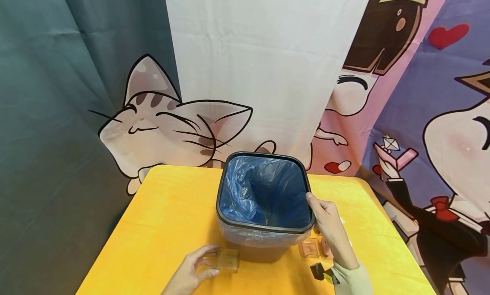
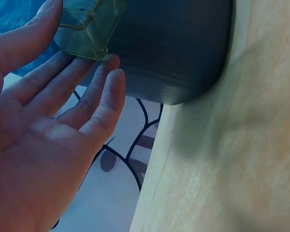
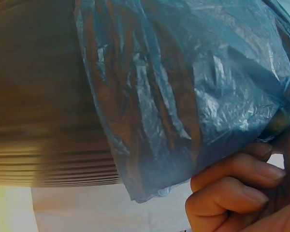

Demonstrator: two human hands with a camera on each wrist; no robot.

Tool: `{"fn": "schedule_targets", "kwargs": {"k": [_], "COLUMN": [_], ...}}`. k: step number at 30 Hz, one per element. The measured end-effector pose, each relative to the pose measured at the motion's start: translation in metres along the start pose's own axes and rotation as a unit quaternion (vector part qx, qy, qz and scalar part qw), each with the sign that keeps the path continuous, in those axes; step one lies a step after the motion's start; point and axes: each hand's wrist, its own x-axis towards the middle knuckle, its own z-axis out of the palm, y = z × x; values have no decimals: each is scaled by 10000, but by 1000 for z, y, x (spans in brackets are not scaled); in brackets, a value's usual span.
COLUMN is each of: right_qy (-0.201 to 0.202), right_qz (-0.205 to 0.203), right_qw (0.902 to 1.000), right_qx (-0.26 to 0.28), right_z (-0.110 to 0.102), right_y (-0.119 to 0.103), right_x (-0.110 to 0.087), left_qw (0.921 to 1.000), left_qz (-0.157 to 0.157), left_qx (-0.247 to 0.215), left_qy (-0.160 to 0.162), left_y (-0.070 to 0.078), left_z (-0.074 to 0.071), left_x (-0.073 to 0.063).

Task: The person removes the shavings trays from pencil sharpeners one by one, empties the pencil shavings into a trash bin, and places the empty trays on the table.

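Note:
A trash bin [image 1: 254, 251] with a black rim stands on the yellow table in the head view. A blue plastic liner [image 1: 243, 190] fills it and folds down over the outside. My right hand [image 1: 327, 220] grips the rim at the right, thumb on top; the right wrist view shows its fingers [image 3: 227, 193] curled beneath the liner's edge. In front of the bin, my left hand [image 1: 193, 267] holds a clear, yellowish square plastic box [image 1: 227, 260] between thumb and fingers. The left wrist view has this box [image 2: 89, 36] at the fingertips, close beside the bin's dark wall.
Right of the bin lie a small clear square case [image 1: 309, 248] and a pinkish object [image 1: 326, 247], partly behind my right wrist. Nearer me is a small black block [image 1: 317, 271] beside a black-and-yellow piece [image 1: 331, 277]. A cartoon-printed curtain [image 1: 252, 73] hangs behind the table [image 1: 168, 210].

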Motion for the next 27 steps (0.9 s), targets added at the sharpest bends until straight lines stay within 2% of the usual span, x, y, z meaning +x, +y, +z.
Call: {"fn": "schedule_targets", "kwargs": {"k": [8, 12, 23, 27], "right_qy": [-7, -19, -96, -80], "right_qz": [22, 60, 22, 29], "right_qw": [10000, 10000, 9999, 10000], "right_qx": [83, 56, 21, 43], "right_z": [-1, -1, 0, 0], "right_y": [0, 0, -4, -5], "right_x": [-1, -1, -1, -1], "left_qw": [9979, 9971, 9981, 9985], "left_qz": [419, 472, 271, 8], "left_qx": [-354, -414, -159, -80], "left_qy": [-354, -441, -530, -550], "left_y": [-3, -6, -4, -2], "left_z": [15, 23, 46, 54], "left_x": [3, 6, 17, 23]}}
